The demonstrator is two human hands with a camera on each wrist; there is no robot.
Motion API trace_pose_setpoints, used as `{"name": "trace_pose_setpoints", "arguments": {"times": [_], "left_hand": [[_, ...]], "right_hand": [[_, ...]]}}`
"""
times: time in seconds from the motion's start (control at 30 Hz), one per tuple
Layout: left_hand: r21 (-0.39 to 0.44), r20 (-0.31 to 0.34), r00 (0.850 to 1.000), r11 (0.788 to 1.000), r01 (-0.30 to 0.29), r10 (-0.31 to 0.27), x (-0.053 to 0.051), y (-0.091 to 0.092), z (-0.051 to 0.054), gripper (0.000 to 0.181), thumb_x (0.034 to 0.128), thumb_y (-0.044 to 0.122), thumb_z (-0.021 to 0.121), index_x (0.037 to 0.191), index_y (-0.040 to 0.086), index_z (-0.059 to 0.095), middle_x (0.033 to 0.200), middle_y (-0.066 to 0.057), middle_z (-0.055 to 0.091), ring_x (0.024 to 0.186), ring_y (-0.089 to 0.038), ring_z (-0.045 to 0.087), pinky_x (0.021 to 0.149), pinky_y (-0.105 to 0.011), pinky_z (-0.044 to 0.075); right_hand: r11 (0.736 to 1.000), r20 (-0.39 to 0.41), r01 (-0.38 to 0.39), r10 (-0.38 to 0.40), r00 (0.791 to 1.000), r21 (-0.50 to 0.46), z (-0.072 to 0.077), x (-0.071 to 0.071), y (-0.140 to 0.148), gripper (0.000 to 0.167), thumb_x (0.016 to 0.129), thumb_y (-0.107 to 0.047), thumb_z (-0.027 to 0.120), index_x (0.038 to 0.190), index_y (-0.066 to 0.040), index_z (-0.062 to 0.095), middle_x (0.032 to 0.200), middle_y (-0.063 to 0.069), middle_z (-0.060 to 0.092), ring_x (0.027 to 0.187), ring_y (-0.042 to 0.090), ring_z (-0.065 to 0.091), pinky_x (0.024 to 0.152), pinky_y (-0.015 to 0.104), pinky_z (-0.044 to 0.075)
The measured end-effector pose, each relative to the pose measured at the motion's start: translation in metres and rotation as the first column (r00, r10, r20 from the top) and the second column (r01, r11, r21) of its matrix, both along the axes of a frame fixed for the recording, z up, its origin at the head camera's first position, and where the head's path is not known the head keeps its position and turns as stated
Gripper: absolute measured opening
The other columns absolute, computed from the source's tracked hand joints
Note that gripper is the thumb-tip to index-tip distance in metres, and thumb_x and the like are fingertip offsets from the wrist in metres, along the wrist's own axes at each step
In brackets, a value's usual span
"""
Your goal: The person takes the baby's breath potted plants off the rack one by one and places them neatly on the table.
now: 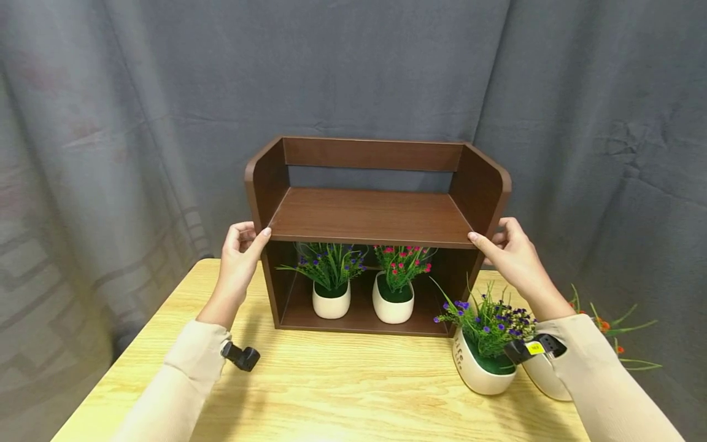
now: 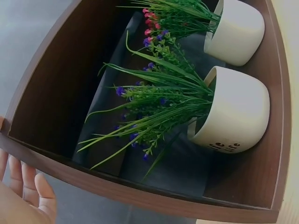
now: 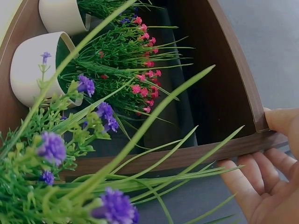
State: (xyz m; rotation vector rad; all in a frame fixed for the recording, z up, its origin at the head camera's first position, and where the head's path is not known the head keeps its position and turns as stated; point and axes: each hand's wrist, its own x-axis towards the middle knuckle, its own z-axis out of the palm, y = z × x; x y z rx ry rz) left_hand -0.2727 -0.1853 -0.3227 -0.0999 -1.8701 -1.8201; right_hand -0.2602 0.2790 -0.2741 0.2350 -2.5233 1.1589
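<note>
The left hand point(image 1: 240, 252) and the right hand point(image 1: 512, 253) both grasp the shelf point(image 1: 370, 215), one at each side wall, thumb at the end of the middle board and the other fingers on the outer side. So the shelf is exactly between the two grips, and it stands upright on the table point(image 1: 309, 387), its lower part below the hands. In its lower compartment are the left pot point(image 1: 331, 305) and the pink pot point(image 1: 393, 309), side by side and apart. The work seems partly done: these two are inside, while the front pot point(image 1: 479, 376) and the orange pot point(image 1: 552, 377) stand outside, near the right forearm. The shelf is not yet released. Whether it must be shifted, I cannot tell. Behind hangs the curtain point(image 1: 353, 67).
</note>
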Motion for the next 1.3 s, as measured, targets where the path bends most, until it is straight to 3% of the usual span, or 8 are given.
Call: {"name": "trace_pose_setpoints", "arguments": {"times": [0.17,0.37,0.57,0.67,0.9,0.97,1.17,1.3], "left_hand": [[-0.010,0.002,1.000,1.000,0.016,-0.016,0.006,-0.002,-0.004,0.028,0.0966,0.017,0.067,0.118,0.010,0.052,0.102,0.000,0.047,0.094,-0.012,0.044,0.076,-0.021,0.040],[-0.013,-0.003,1.000,1.000,0.028,-0.028,0.013,-0.006,-0.010,0.023,0.0958,0.013,0.069,0.114,0.013,0.056,0.098,0.003,0.051,0.091,-0.013,0.047,0.078,-0.020,0.040],[0.026,-0.059,0.998,0.999,0.038,-0.036,0.021,-0.003,-0.015,0.020,0.0948,0.006,0.068,0.112,0.009,0.058,0.089,0.005,0.055,0.085,-0.013,0.049,0.075,-0.021,0.039],[0.027,-0.082,0.994,0.997,0.073,-0.071,0.023,0.002,-0.017,0.021,0.0942,0.004,0.068,0.112,0.004,0.058,0.088,0.006,0.056,0.084,-0.013,0.050,0.076,-0.023,0.040],[-0.050,-0.079,0.982,0.984,0.170,-0.174,0.027,0.013,-0.023,0.016,0.0948,0.006,0.069,0.106,0.017,0.066,0.090,0.004,0.059,0.082,-0.010,0.058,0.075,-0.023,0.046],[-0.065,-0.087,0.975,0.978,0.197,-0.202,0.027,0.016,-0.027,0.016,0.0950,0.006,0.068,0.108,0.015,0.067,0.092,0.002,0.061,0.083,-0.010,0.061,0.075,-0.022,0.048],[-0.165,-0.038,0.944,0.933,0.319,-0.329,0.027,0.024,-0.038,0.028,0.0959,0.007,0.068,0.121,-0.004,0.061,0.105,-0.009,0.064,0.095,-0.013,0.065,0.085,-0.024,0.050],[-0.262,0.059,0.904,0.867,0.424,-0.424,0.026,0.031,-0.044,0.033,0.0964,0.012,0.068,0.126,-0.001,0.060,0.117,-0.019,0.062,0.102,-0.019,0.063,0.087,-0.027,0.050]], "right_hand": [[1.000,0.007,-0.001,0.001,1.000,-0.002,0.000,-0.001,0.002,0.066,0.099,-0.045,0.060,0.133,0.004,0.034,0.106,0.019,0.046,0.083,0.023,0.057,0.064,0.019,0.051],[1.000,0.006,0.002,-0.002,1.000,-0.003,0.000,-0.001,0.002,0.068,0.099,-0.045,0.060,0.135,0.005,0.033,0.106,0.020,0.047,0.080,0.022,0.060,0.063,0.019,0.050],[1.000,0.011,0.002,-0.002,1.000,-0.009,0.000,0.000,0.002,0.069,0.098,-0.045,0.061,0.136,0.005,0.032,0.108,0.020,0.046,0.083,0.024,0.059,0.064,0.018,0.051],[1.000,0.005,0.002,-0.002,1.000,-0.011,-0.001,-0.001,0.002,0.068,0.099,-0.045,0.061,0.135,0.005,0.032,0.107,0.020,0.046,0.083,0.023,0.058,0.064,0.018,0.051],[1.000,0.002,-0.001,0.001,1.000,-0.017,-0.002,-0.002,0.001,0.066,0.099,-0.045,0.061,0.135,0.003,0.034,0.106,0.019,0.047,0.084,0.023,0.057,0.065,0.018,0.051],[1.000,0.000,-0.002,0.002,1.000,-0.018,-0.003,-0.002,0.000,0.066,0.098,-0.045,0.061,0.135,0.003,0.035,0.106,0.019,0.048,0.084,0.022,0.058,0.065,0.018,0.051],[1.000,-0.001,0.002,-0.002,1.000,-0.022,-0.003,-0.002,0.000,0.066,0.099,-0.045,0.061,0.134,0.004,0.034,0.106,0.019,0.047,0.083,0.023,0.057,0.064,0.018,0.050],[1.000,-0.004,0.005,-0.005,1.000,-0.025,-0.004,-0.001,0.000,0.066,0.099,-0.044,0.061,0.134,0.004,0.033,0.106,0.020,0.047,0.083,0.024,0.057,0.064,0.018,0.050]]}}
